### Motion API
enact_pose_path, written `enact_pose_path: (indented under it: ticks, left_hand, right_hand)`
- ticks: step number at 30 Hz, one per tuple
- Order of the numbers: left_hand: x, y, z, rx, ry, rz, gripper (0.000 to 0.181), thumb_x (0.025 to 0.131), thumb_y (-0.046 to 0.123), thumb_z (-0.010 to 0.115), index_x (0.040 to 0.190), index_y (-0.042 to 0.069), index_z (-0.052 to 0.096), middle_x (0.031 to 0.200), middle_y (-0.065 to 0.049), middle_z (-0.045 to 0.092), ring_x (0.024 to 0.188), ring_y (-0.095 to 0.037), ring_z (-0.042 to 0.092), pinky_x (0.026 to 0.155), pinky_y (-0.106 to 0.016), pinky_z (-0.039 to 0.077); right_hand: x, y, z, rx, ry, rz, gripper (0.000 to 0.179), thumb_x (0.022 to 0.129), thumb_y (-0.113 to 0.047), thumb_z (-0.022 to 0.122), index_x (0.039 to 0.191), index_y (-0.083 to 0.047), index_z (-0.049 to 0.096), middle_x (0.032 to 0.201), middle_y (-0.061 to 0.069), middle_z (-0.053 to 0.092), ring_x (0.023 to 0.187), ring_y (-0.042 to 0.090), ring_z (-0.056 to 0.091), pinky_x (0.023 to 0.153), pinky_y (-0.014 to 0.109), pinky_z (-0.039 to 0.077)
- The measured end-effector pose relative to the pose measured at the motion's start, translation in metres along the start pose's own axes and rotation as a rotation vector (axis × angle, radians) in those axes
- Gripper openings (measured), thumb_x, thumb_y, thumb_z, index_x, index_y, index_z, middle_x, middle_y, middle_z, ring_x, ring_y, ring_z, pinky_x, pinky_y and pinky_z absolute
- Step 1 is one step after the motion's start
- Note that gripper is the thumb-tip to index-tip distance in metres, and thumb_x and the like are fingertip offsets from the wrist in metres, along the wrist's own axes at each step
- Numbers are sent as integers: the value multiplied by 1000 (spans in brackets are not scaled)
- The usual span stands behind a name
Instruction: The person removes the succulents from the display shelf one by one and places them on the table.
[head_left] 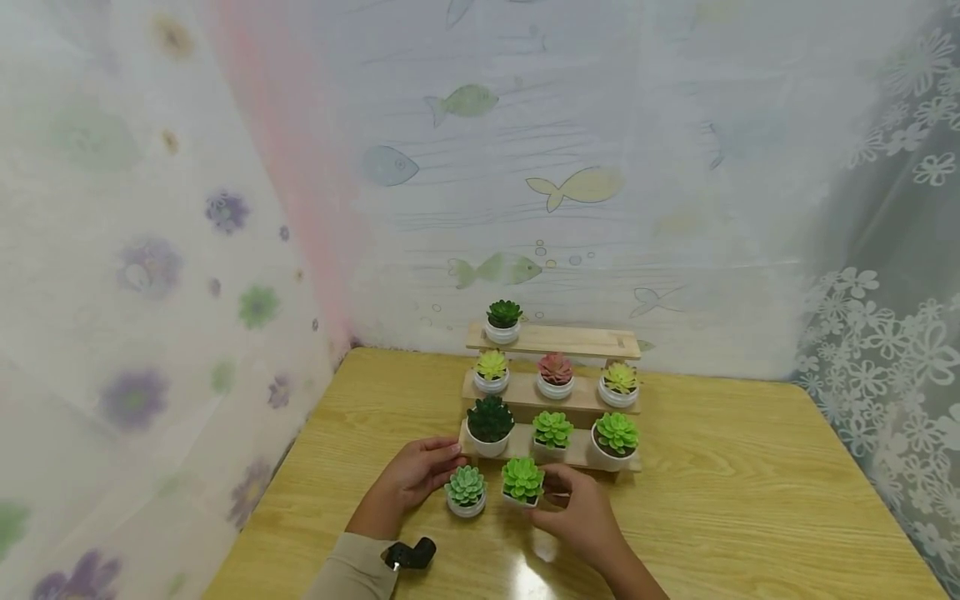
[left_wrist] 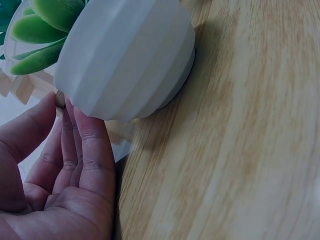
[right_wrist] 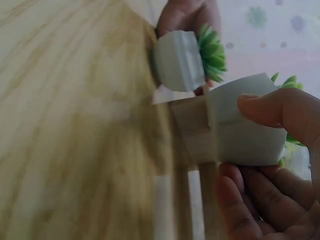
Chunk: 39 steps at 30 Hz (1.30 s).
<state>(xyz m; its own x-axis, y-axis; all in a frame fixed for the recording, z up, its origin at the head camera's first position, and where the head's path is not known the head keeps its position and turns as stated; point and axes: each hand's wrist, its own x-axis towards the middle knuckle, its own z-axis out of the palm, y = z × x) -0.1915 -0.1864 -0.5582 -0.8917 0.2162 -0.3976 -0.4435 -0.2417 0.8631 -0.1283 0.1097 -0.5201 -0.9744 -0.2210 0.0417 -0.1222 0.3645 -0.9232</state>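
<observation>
My right hand (head_left: 581, 512) holds a white pot (right_wrist: 247, 132) with a bright green succulent (head_left: 522, 478), thumb on one side and fingers on the other. In the right wrist view this pot is off the tabletop, before the wooden shelf's lowest tier. With thumb and fingertips, my left hand (head_left: 416, 475) pinches the left end of the lowest tier of the stepped wooden shelf (head_left: 577, 450). Just right of that hand, a pale green succulent in a round white ribbed pot (left_wrist: 130, 60) stands on the table.
Potted succulents fill spots on the shelf: a dark green one (head_left: 503, 321) on top, a red one (head_left: 556, 375) between two yellow ones in the middle, a larger dark one (head_left: 491, 425) and two bright green ones below. A fish-patterned curtain (head_left: 600, 125) hangs behind the wooden table (head_left: 750, 500).
</observation>
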Motion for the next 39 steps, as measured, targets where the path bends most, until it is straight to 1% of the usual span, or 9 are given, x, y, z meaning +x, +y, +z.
enact_pose_path:
  ticks: [6, 11, 17, 25, 31, 39]
  left_hand:
    - [0, 0, 0, -5, -7, 1, 38, 102, 13, 66, 136, -2, 58, 103, -5, 77, 95, -12, 74, 80, -24, 60]
    - [1, 0, -1, -3, -7, 1, 38, 102, 13, 66, 136, -3, 58, 102, -5, 77, 95, -12, 74, 79, -24, 60]
    - [1, -1, -1, -1, -8, 3, 38, 102, 12, 66, 136, -3, 58, 102, -5, 77, 95, -12, 74, 79, -24, 60]
    - [3, -2, -2, -6, -13, 4, 33, 102, 12, 66, 132, -1, 61, 101, -4, 77, 94, -12, 74, 79, -24, 60]
    - [3, -2, -2, -4, -8, 4, 34, 102, 12, 66, 133, -1, 61, 101, -4, 77, 94, -12, 74, 79, -24, 61]
    - [1, 0, 0, 0, -8, 7, 31, 103, 12, 66, 131, 0, 62, 100, -4, 77, 94, -12, 74, 79, -24, 61]
  right_hand:
    - [2, 11, 5, -18, -93, -3, 53, 72, -12, 93, 120, -2, 71, 107, 12, 75, 96, 21, 72, 81, 28, 62]
    - [2, 16, 8, -14, -122, 3, 53, 72, -12, 92, 120, 0, 71, 107, 11, 75, 98, 20, 71, 80, 26, 62]
    - [2, 20, 13, -12, -136, 24, 54, 73, -13, 92, 121, 0, 71, 108, 11, 76, 101, 22, 72, 81, 28, 62]
    - [5, 20, 18, -15, -132, 38, 55, 72, -11, 93, 122, 0, 71, 113, 14, 75, 107, 27, 72, 83, 29, 62]
    - [9, 23, 22, -44, -122, 41, 58, 72, -12, 93, 125, -3, 71, 115, 13, 75, 108, 27, 72, 83, 27, 61]
    - [12, 26, 24, -19, -135, 47, 58, 74, -12, 92, 126, 0, 69, 117, 15, 75, 109, 28, 72, 85, 28, 61]
